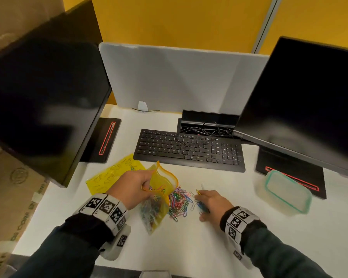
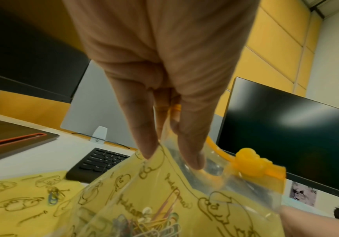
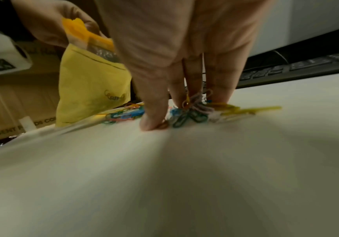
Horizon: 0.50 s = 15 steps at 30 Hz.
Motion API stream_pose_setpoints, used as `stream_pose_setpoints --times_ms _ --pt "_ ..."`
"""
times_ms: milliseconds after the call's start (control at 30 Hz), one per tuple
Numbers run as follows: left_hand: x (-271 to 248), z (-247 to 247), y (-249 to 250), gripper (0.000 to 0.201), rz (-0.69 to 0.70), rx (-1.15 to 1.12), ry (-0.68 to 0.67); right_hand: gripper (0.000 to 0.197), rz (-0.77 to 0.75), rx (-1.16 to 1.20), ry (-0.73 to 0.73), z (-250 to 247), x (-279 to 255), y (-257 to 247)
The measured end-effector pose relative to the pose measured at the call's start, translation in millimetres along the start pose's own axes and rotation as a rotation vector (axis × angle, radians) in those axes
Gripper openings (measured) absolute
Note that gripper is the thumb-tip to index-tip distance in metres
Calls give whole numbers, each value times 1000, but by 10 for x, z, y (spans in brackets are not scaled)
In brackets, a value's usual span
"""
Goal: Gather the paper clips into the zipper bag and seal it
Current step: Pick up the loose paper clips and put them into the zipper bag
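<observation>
The left hand (image 1: 133, 188) pinches the zipper bag (image 1: 159, 194) by its rim, mouth held agape, evidently to receive the paper clips (image 1: 199, 203) that the right hand (image 1: 211, 203) pinches together just beside the loose heap (image 1: 179, 201) between both hands.

My right hand (image 3: 184, 56) pinches a cluster of paper clips (image 3: 192, 110) against the white worktop (image 3: 164, 176); my left hand (image 3: 48, 20) holds the yellow zipper bag (image 3: 89, 89) upright just beside.

Desk (image 1: 199, 247): keyboard (image 1: 188, 150) at centre rear, one monitor (image 1: 38, 101) to its left, another monitor (image 1: 301, 101) to its right. Lidded container (image 1: 287, 192) at right, before right monitor's base. Paper clips (image 1: 179, 201) heaped before keyboard; zipper bag (image 1: 159, 195) just left of heap, clips inside. Flat sheet (image 1: 113, 175) behind bag, left.
</observation>
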<state>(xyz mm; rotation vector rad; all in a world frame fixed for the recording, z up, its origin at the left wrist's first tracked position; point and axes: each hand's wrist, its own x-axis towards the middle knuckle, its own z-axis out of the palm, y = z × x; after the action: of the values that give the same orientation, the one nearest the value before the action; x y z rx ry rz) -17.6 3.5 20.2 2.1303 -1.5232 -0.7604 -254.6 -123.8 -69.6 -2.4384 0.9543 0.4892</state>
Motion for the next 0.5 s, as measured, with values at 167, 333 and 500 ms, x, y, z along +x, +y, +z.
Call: stream_pose_setpoints --times_ms 167,333,500 --pt "15 46 107 37 12 10 -56 33 14 -1 151 83 53 -92" --pt "20 72 118 43 4 42 -58 28 136 98 218 -140 114 -147" --pt "17 44 145 49 25 65 -50 19 119 610 450 -538 -53 -409"
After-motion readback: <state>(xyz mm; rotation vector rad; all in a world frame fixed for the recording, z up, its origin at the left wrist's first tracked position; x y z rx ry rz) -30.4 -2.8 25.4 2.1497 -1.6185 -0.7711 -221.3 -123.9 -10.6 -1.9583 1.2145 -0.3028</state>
